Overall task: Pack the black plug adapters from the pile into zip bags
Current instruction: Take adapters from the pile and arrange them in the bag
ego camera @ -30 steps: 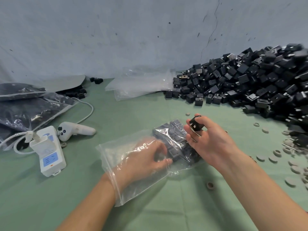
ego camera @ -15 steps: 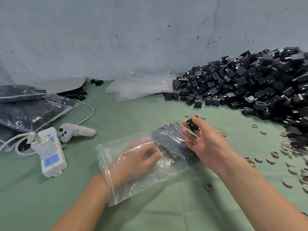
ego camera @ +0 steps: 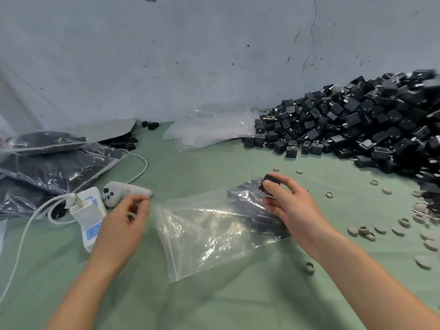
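Black adapter (ego camera: 271, 178) in the pinch of right fingertips (ego camera: 283, 181) and thumb, right of centre, just over the far end of the bag (ego camera: 209, 236). Behind them, right hand (ego camera: 294, 208) above that dark end, with more adapters (ego camera: 247, 198) packed inside. Clear plastic flat on green cloth (ego camera: 214, 303), zip edge at its left. Left fingers (ego camera: 140, 206) curled at the bag's upper-left corner; blurred, so cannot tell whether gripping plastic or nothing. Left hand (ego camera: 123, 225) partly over a white charger (ego camera: 88, 208); controller (ego camera: 126, 190) just beyond it. Pile (ego camera: 357, 125) at upper right, against the wall (ego camera: 214, 55). Filled bags (ego camera: 52, 167) at far left, empty bags (ego camera: 209, 132) at top centre beside the pile, grey rings (ego camera: 381, 228) strewn along the right edge.
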Demonstrator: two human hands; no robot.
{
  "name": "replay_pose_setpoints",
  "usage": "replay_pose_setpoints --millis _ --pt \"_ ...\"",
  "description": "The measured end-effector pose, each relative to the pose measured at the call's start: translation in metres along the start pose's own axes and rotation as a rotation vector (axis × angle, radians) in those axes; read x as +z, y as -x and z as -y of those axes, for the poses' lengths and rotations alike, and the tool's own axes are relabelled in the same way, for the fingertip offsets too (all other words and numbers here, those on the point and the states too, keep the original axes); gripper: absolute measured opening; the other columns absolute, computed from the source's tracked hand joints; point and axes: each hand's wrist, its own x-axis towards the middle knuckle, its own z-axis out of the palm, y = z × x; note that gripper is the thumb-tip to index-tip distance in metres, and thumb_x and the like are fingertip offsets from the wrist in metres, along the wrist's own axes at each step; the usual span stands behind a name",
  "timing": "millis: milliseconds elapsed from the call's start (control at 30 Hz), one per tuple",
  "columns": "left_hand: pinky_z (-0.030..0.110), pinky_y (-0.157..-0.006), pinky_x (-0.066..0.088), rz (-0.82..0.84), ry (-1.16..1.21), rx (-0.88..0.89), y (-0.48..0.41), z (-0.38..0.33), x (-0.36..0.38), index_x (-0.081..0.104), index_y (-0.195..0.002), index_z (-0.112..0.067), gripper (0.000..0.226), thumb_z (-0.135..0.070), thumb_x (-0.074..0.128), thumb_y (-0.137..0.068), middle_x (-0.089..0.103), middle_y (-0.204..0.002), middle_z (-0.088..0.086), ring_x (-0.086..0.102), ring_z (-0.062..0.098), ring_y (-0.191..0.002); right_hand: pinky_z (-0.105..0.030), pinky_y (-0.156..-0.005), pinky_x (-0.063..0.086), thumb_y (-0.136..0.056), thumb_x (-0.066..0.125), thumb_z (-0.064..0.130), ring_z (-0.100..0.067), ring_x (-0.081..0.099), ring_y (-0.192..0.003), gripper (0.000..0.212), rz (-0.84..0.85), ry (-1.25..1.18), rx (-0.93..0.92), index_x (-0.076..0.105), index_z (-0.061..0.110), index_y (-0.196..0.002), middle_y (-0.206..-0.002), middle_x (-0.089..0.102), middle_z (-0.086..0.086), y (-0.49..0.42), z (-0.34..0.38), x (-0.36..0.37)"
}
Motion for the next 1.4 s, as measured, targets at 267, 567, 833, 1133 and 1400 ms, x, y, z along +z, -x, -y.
replay_pose_setpoints --millis 267,567,833,1133,1400 --pt "0.014 -0.058 0.044 0.078 0.049 0.362 0.022 -0.059 0.018 0.052 -0.116 -0.048 0.029 -0.055 0.054 -0.088 0.059 -0.087 -0.016 0.056 0.01 -0.065 -0.026 -0.067 0.059 -0.084 0.076 0.028 -0.024 0.075 -0.092 0.034 0.228 -0.024 0.04 0.064 0.014 -0.113 -0.099 0.077 -0.006 0.01 -0.002 0.018" --pt "0.03 -0.063 0.051 0.184 -0.154 0.504 0.045 -0.078 0.048 0.047 -0.126 -0.045 0.043 -0.061 0.059 -0.088 0.055 -0.093 -0.02 0.056 0.008 -0.073 -0.024 -0.075 0.055 -0.092 0.068 0.036 -0.015 0.074 -0.093 0.03 0.394 0.291 -0.058 0.063 0.015 -0.113 -0.098 0.078 0.0 0.024 -0.01 0.026" --pt "0.021 -0.063 0.046 0.177 -0.14 0.418 0.046 -0.079 0.035 0.049 -0.117 -0.043 0.037 -0.058 0.051 -0.083 0.055 -0.096 -0.024 0.057 0.002 -0.078 -0.017 -0.064 0.049 -0.1 0.056 0.022 -0.008 0.07 -0.082 0.016 0.373 0.472 -0.282 0.067 0.031 -0.108 -0.091 0.076 0.008 0.028 -0.009 0.025" --pt "0.022 -0.058 0.043 0.266 -0.25 -0.118 0.018 -0.002 -0.028 0.049 -0.115 -0.036 0.03 -0.031 0.065 -0.091 0.063 -0.087 -0.014 0.061 0.006 -0.066 -0.023 -0.081 0.048 -0.099 0.052 0.027 0.006 0.06 -0.098 0.022 0.11 0.775 -0.418 0.065 0.042 -0.107 -0.103 0.068 0.024 0.003 0.004 -0.012" --pt "0.027 -0.068 0.036 0.469 -0.407 0.136 0.039 0.008 -0.013 0.059 -0.077 -0.031 0.048 -0.073 0.037 -0.085 0.055 -0.076 -0.012 0.052 0.006 -0.075 -0.035 -0.087 0.038 -0.101 0.048 0.033 -0.012 0.045 -0.083 0.029 0.062 1.22 -0.412 0.058 0.038 -0.127 -0.127 0.056 0.011 -0.013 -0.001 -0.041"
